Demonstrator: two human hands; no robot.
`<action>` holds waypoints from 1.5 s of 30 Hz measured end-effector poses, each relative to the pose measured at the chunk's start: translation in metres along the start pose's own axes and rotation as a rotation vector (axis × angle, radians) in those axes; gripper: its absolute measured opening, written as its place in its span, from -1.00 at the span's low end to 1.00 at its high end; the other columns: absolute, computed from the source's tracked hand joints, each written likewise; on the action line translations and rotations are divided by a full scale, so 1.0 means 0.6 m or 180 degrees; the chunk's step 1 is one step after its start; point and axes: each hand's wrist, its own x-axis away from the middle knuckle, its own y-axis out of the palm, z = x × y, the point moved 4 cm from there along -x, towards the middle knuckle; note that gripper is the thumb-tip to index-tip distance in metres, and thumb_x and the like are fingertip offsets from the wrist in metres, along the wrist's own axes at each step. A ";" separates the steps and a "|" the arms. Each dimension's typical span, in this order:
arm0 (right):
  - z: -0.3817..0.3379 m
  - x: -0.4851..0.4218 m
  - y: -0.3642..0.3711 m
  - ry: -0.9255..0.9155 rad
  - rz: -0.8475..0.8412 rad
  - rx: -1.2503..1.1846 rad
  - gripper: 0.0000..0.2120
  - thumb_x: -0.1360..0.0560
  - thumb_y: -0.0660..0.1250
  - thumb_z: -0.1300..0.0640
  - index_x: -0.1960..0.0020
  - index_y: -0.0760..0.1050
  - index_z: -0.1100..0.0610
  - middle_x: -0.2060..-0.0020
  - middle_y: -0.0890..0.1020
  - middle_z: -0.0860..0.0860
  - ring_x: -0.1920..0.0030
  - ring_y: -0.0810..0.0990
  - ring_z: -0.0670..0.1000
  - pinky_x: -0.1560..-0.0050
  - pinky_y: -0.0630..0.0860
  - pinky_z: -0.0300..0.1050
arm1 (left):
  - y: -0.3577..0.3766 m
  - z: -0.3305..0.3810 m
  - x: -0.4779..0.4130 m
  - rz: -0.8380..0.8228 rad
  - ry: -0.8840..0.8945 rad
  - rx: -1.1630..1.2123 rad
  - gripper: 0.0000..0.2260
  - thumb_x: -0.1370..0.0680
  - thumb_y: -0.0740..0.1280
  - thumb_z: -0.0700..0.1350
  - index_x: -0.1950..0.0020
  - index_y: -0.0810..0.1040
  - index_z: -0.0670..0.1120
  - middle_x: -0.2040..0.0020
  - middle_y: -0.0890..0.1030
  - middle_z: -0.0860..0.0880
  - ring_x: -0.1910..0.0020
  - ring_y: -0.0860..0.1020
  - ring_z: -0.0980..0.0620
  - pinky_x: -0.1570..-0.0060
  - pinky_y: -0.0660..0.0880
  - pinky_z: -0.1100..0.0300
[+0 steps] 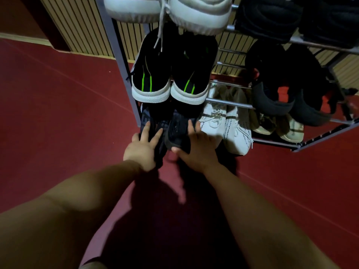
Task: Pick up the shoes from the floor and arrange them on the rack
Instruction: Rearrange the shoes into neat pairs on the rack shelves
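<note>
— Where do the two shoes lie from the person's hands?

— Straight ahead, at the bottom tier of the rack [120, 61], under the black pair with green stripes [171, 74]. The left dark shoe [144, 118] and the right dark shoe [177, 131] sit side by side, toes pointing into the rack and heels toward the person, so their long axes run along the line of the forearms. Each hand is on its own shoe; neither has to cross over.

— And the hands themselves?

— The left hand [142, 147] lies flat on top of its shoe, fingers spread and fairly straight, pressing rather than gripping. The right hand [196, 150] has its thumb tucked at the heel and its fingers along the far side, so it seems to pinch the heel, though blur softens that.

— What does the coming move call for?

— Probably a push straight forward. The heels appear to overhang the red floor [58, 113], and the white sneakers [233, 131] sit just beside the right shoe, so any drift rightward could knock them.
</note>
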 end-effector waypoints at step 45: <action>-0.009 -0.064 0.028 0.0451 0.0293 0.0768 -0.40 -0.58 0.13 -0.12 -0.49 0.15 0.18 -0.50 0.12 0.12 -0.53 -0.09 0.10 -0.44 -0.05 0.16 | -0.023 -0.024 -0.057 0.0686 0.0091 0.0155 -0.41 -0.59 0.11 -0.24 -0.56 -0.07 -0.03 -0.57 -0.09 -0.05 -0.54 -0.11 -0.08 -0.48 0.00 0.06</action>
